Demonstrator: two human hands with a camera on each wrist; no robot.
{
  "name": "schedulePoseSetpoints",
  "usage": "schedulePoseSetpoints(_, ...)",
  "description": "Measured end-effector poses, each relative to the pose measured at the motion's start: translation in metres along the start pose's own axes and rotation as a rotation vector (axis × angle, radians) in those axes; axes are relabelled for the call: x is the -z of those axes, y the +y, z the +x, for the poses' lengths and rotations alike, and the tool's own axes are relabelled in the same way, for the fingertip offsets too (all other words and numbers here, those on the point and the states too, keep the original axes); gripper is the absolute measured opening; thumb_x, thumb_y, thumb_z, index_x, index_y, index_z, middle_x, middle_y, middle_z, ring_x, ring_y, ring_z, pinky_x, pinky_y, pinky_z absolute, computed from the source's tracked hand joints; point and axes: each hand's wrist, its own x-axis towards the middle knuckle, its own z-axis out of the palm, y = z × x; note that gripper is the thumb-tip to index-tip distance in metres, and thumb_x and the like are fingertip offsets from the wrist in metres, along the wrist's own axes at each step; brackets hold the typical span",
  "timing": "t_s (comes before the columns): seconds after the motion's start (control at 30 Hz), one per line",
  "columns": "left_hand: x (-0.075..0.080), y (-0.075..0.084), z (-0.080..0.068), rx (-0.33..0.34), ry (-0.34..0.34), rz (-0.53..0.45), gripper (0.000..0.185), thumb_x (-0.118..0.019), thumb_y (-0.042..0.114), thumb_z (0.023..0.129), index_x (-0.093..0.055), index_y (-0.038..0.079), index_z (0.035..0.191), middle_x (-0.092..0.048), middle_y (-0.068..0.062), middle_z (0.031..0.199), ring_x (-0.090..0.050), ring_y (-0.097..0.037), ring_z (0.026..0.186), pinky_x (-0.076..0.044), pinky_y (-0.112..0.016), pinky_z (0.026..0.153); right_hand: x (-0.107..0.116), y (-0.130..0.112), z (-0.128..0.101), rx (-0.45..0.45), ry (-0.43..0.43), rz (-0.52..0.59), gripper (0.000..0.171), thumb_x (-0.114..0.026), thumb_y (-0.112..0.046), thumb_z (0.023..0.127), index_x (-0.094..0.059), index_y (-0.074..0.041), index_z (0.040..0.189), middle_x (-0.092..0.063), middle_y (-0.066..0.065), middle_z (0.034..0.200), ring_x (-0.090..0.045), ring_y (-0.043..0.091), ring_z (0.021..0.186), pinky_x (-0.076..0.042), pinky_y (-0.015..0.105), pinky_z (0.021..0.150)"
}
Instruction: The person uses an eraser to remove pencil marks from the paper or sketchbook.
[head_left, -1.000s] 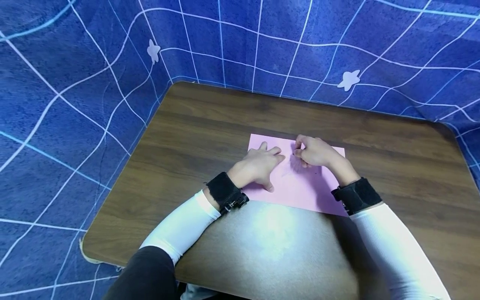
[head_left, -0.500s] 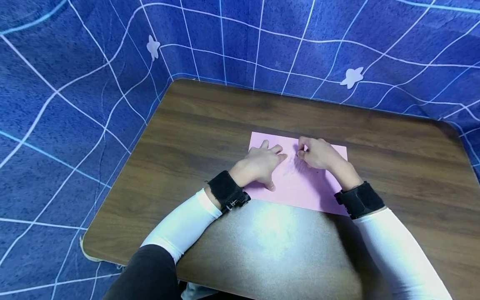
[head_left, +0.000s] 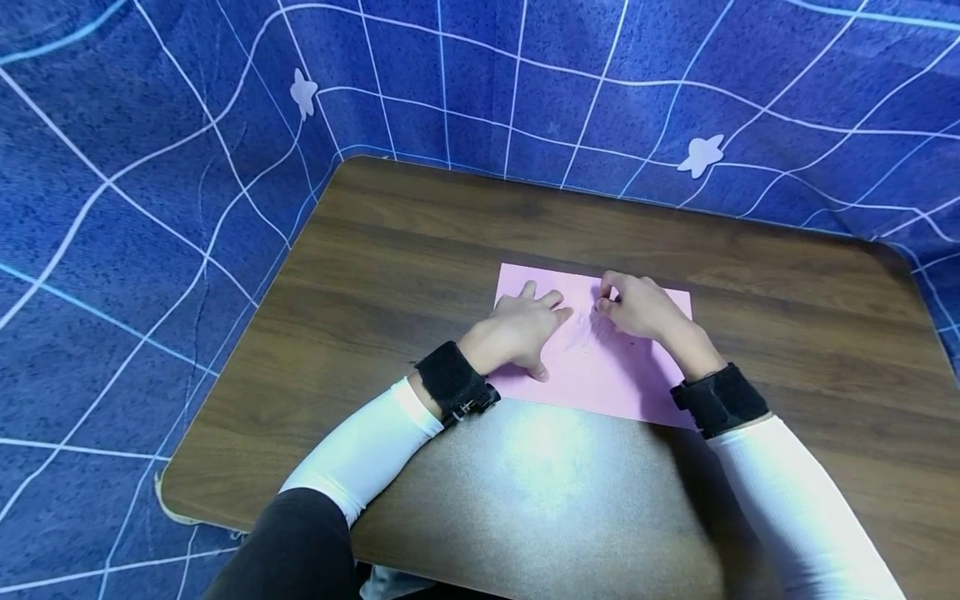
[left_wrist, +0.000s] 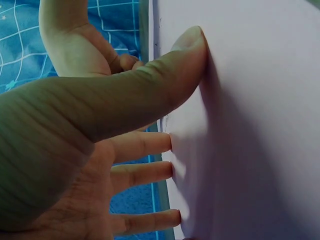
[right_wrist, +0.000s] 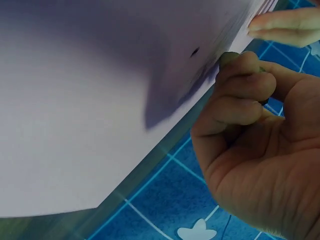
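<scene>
A person in white sleeves and black wrist straps leans over a dark wood-grain counter (head_left: 420, 250) with rounded corners; a flat rectangular sheet of pale pink paper (head_left: 600, 379) lies on the counter just past the near middle, square to the edge; the left hand (head_left: 517, 329) rests palm down on the sheet's left part, its grip released, fingers straight and fingertips (left_wrist: 167, 142) pressing the paper, thumb (left_wrist: 185, 55) flat against it; just beside it, the right hand (head_left: 637, 307) sits on the sheet's far middle, fingers curled into a clenched grip near faint scribbled marks (head_left: 581, 333); whether those fingers pinch anything small cannot be told; beyond the counter hangs a blue cloth backdrop (head_left: 150, 167) crossed by white grid lines and dotted with pale star shapes (head_left: 699, 155).
</scene>
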Motion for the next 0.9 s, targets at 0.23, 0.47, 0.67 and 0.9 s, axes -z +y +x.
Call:
schedulePoseSetpoints(0.23,0.0003,0.0014,-0.0004,-0.002,-0.004,0.013,0.112,-0.088,0.059,0.07,-0.033,0.026,0.161,-0.029,0.003,0.164,-0.035,-0.031,0.135,-0.055,-0.048,0.092,-0.0032,-0.0001,-0.0001,0.021,0.051,-0.058,0.018,-0.058,-0.019,0.098,-0.061,-0.008,0.112,-0.066,0.009,0.079,-0.06,0.026,0.07,-0.045,0.039,0.064)
schedulePoseSetpoints(0.47,0.0004,0.0003,-0.0006,0.001,-0.004,0.016,0.113,-0.088,0.059,0.07,-0.032,0.026,0.162,-0.028,0.003,0.165,-0.036,-0.03,0.135,-0.055,-0.048,0.09,-0.0024,0.0048,-0.0006,0.029,0.051,-0.016,0.019,-0.06,-0.018,0.099,-0.063,-0.007,0.114,-0.07,0.009,0.077,-0.061,0.022,0.068,-0.045,0.035,0.063)
schedulePoseSetpoints(0.67,0.0003,0.0005,-0.0011,0.001,-0.008,0.008,0.112,-0.088,0.059,0.071,-0.031,0.026,0.162,-0.028,0.003,0.166,-0.035,-0.03,0.136,-0.055,-0.048,0.091,-0.0055,0.0013,-0.0019,0.05,0.076,-0.079,0.02,-0.06,-0.018,0.097,-0.062,-0.006,0.113,-0.069,0.012,0.083,-0.063,0.03,0.076,-0.05,0.047,0.071)
schedulePoseSetpoints(0.9,0.0001,0.0003,-0.0001,0.004,0.0,0.008,0.113,-0.088,0.059,0.07,-0.031,0.026,0.162,-0.028,0.002,0.165,-0.035,-0.031,0.137,-0.056,-0.048,0.09,-0.0052,0.0039,-0.003,0.033,0.095,-0.047,0.021,-0.061,-0.017,0.097,-0.064,-0.006,0.115,-0.072,0.014,0.088,-0.064,0.028,0.076,-0.05,0.044,0.071)
